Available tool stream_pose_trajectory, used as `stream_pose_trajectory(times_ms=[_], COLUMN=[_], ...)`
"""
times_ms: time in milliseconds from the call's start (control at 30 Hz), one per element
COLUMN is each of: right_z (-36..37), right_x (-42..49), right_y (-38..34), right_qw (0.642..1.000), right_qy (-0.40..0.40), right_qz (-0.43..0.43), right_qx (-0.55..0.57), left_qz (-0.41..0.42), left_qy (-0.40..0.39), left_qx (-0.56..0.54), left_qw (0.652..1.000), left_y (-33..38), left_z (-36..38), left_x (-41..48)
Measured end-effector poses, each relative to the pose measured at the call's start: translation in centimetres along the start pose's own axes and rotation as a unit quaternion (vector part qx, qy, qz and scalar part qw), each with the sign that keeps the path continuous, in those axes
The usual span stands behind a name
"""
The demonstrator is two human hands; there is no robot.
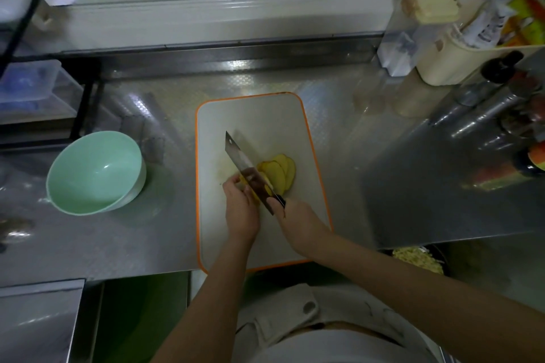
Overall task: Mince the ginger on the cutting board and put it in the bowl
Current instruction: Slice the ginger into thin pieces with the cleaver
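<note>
Stainless steel worktop [383, 174] fills the view from nine o'clock to three o'clock, with a window ledge and a cartoon picture running along twelve o'clock. At the centre lies a white cutting board [253, 115] with an orange rim, its long side pointing from six to twelve o'clock and its near end reaching the worktop's front edge. Well apart from the board, at nine o'clock of it, a mint-green bowl [94, 174] stands upright on the worktop. A cream tub [442, 68] and several blurred bottles crowd the two o'clock corner. Both forearms come in from six o'clock. The right hand [298, 218] is wrapped round the dark handle of a cleaver [240, 160], whose blade slants from the handle toward eleven o'clock over the middle of the board. The left hand [240, 209] sits just at nine o'clock of the blade, its fingers curled down onto a piece of ginger [280, 174] pressed against the steel. Cut slices of that ginger lie overlapping and flat on the board at three o'clock of the blade, touching it.
</note>
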State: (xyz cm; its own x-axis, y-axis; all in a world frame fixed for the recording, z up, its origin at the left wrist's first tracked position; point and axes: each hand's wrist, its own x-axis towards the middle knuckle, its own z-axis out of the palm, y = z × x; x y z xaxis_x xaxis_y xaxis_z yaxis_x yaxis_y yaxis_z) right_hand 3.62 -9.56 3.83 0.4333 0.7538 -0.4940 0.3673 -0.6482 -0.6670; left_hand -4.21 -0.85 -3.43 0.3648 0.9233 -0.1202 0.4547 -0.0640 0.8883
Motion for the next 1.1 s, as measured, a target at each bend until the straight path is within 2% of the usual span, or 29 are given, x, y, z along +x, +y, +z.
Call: stream_pose_trajectory(times_ms=[433, 533, 733, 900, 1100], right_z=[0.3, -0.2, 0.0, 0.8, 0.8], right_x=[1.2, 1.5, 0.5, -0.2, 1.3], right_y=[-2.3, -3.3, -2.7, -1.0, -2.5], right_qw=[0.999, 0.999, 1.0, 0.999, 0.998], right_qy=[0.037, 0.001, 0.005, 0.018, 0.037], right_qz=[0.019, 0.007, 0.025, 0.048, 0.047], right_qx=[-0.028, -0.035, -0.002, -0.001, 0.001], left_qz=[-0.054, -0.078, -0.05, -0.062, -0.043], left_qy=[-0.011, -0.015, -0.019, -0.017, -0.014], left_qx=[0.04, 0.047, 0.067, 0.076, 0.092], left_qw=[0.998, 0.996, 0.996, 0.995, 0.995], left_y=[0.1, 0.3, -0.8, -0.6, 0.0], left_z=[0.4, 0.4, 0.5, 0.8, 0.7], left_x=[0.3, 0.3, 0.5, 0.6, 0.4])
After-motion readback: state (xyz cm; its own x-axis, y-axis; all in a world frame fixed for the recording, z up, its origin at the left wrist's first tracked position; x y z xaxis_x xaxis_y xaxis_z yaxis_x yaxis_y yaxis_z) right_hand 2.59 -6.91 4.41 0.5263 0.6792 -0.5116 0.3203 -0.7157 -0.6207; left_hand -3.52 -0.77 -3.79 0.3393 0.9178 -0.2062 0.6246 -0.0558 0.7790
